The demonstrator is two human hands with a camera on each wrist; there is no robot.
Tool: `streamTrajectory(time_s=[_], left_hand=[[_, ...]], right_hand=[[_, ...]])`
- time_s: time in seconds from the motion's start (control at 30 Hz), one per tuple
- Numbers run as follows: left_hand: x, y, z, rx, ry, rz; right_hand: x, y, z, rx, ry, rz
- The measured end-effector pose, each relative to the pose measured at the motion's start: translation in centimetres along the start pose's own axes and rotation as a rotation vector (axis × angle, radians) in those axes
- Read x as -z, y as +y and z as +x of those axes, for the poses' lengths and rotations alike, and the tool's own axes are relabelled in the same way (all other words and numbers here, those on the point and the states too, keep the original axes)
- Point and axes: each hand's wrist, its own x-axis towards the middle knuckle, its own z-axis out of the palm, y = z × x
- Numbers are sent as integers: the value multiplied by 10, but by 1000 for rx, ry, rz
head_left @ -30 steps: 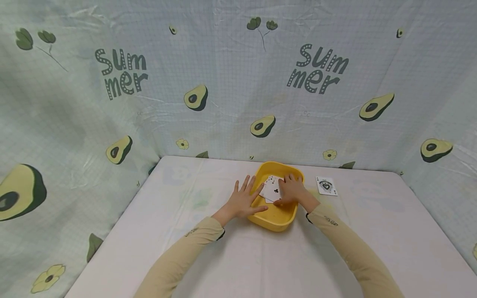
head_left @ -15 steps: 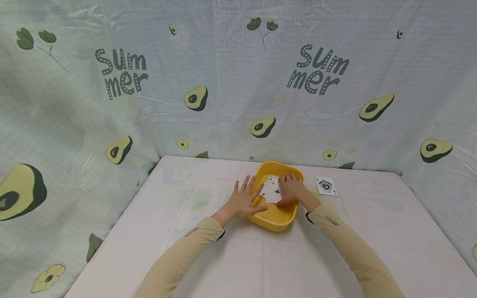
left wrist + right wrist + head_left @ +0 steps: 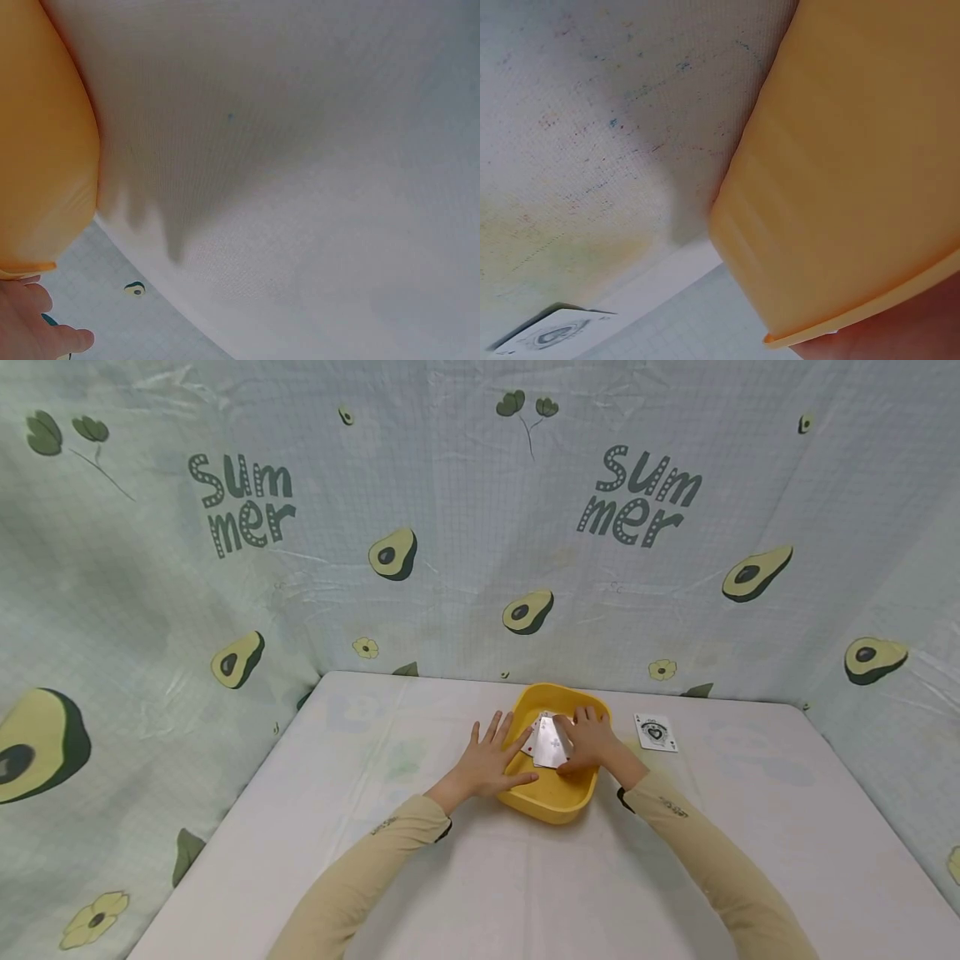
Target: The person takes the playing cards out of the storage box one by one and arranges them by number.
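Note:
In the head view, a yellow plastic bin point(image 3: 551, 814) stands at the back middle of the table with several playing cards inside. My left hand point(image 3: 486, 767) rests on its left rim, fingers spread straight. Reaching in over the right side, my right hand point(image 3: 592, 745) pinches the right edge of the top playing card point(image 3: 550, 747) between thumb and fingers. That card is tilted and shines with glare. Beneath it, a second card point(image 3: 529, 747) shows at the left with a red mark. The left wrist view catches fingertips point(image 3: 64, 341) at the rim.
A face-up ace point(image 3: 656, 732) lies on the white-covered table point(image 3: 465, 893), just right of the bin. Printed fabric point(image 3: 465, 485) with avocados and lettering hangs along the back and sides.
The right hand's fingers have drawn in on the top card, which has tilted and caught the light. The left hand and the bin hold their place.

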Motion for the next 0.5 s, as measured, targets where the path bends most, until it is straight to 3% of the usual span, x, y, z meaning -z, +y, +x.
streamTrajectory(time_s=[0.5], left_hand=[[0,-1,1,-7,4,9]], right_hand=[[-2,3,-8,61,139,-4]])
